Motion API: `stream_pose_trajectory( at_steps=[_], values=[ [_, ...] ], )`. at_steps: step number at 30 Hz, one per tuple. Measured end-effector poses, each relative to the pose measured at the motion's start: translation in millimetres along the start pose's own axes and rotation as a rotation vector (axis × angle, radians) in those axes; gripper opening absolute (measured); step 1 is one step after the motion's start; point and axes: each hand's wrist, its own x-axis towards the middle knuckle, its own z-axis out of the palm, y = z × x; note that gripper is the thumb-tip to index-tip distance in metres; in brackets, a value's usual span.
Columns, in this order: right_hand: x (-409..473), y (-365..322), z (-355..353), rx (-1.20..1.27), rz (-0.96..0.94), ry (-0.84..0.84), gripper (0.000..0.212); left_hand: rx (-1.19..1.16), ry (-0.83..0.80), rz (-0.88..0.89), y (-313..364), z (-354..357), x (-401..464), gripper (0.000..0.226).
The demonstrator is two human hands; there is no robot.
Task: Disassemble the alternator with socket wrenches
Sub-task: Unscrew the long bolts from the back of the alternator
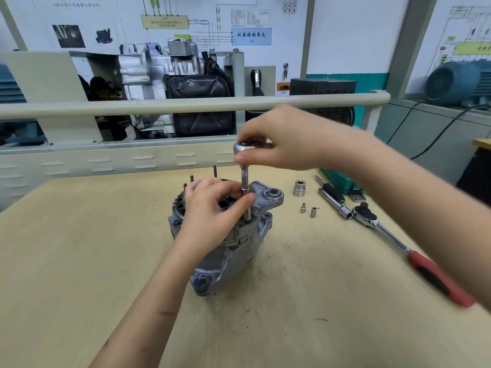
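We are in an automotive training workshop. Behind our wooden workbench (79, 261) stands a cutaway engine or gearbox display (170, 83) on a cream frame, backed by wall boards (202, 25) printed with wiring diagrams and Chinese labels. A blue electric motor (457, 82) sits on a side counter, and a red-handled ratchet (414, 251) and loose sockets (299, 187) lie on our bench.
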Motion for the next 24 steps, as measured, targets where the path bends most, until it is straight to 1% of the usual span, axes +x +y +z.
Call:
stream_pose_trajectory(
  at_steps=[1, 2, 4, 5, 6, 7, 8, 9, 10, 11, 13, 15, 16, 17, 19, 22, 24],
  values=[
    [-3, -2, 9, 0.026, 0.004, 0.099, 0.032, 0.001, 0.005, -0.003, 0, 1, 1, 0.007],
    [-7, -5, 21, 0.035, -0.013, 0.273, 0.029, 0.003, 0.004, -0.007, 1, 1, 1, 0.005],
    [-13, -16, 45, 0.049, -0.044, 0.764, 0.021, 0.007, 0.0, 0.004, 2, 1, 1, 0.008],
    [-16, -23, 57, 0.073, -0.067, 0.963, 0.013, 0.002, -0.002, 0.011, 2, 0, 1, 0.013],
    [-19, -28, 69, 0.102, -0.101, 1.088, 0.008, -0.011, -0.003, 0.02, 3, -1, 1, 0.017],
    [-21, -32, 82, 0.152, -0.124, 1.146, 0.01, -0.025, -0.006, 0.023, 4, -1, 1, 0.017],
    [-23, -34, 93, 0.25, -0.113, 1.153, 0.013, -0.031, -0.013, 0.019, 5, -1, 1, 0.012],
    [-26, -36, 101, 0.386, -0.053, 1.133, 0.016, -0.023, -0.011, 0.013, 5, -1, 1, 0.01],
    [-29, -37, 106, 0.56, 0.049, 1.085, 0.017, -0.013, -0.005, 0.011, 6, 0, 1, 0.014],
    [-31, -38, 108, 0.767, 0.174, 1.01, 0.016, -0.013, -0.003, 0.013, 6, 0, 0, 0.013],
    [-31, -39, 105, 1.27, 0.404, 0.869, 0.016, -0.029, 0.007, 0.012, 5, 1, 0, 0.012],
    [-25, -34, 98, 1.738, 0.502, 0.764, 0.017, -0.039, 0.011, -0.007, 4, 0, 0, 0.01],
    [-21, -32, 94, 1.882, 0.502, 0.714, 0.02, -0.036, 0.008, -0.016, 4, 0, 0, 0.009],
    [-18, -30, 91, 1.969, 0.473, 0.674, 0.023, -0.038, 0.01, -0.023, 3, 0, 0, 0.009],
    [-10, -32, 86, 2.041, 0.378, 0.636, 0.024, -0.052, 0.019, -0.017, 1, 0, -1, 0.017],
    [-1, -34, 85, 2.042, 0.297, 0.642, 0.024, -0.04, 0.021, 0.001, -2, 1, 0, 0.018],
    [1, -35, 85, 2.043, 0.276, 0.63, 0.029, -0.034, 0.025, -0.006, -4, 2, 1, 0.017]
  ],
)
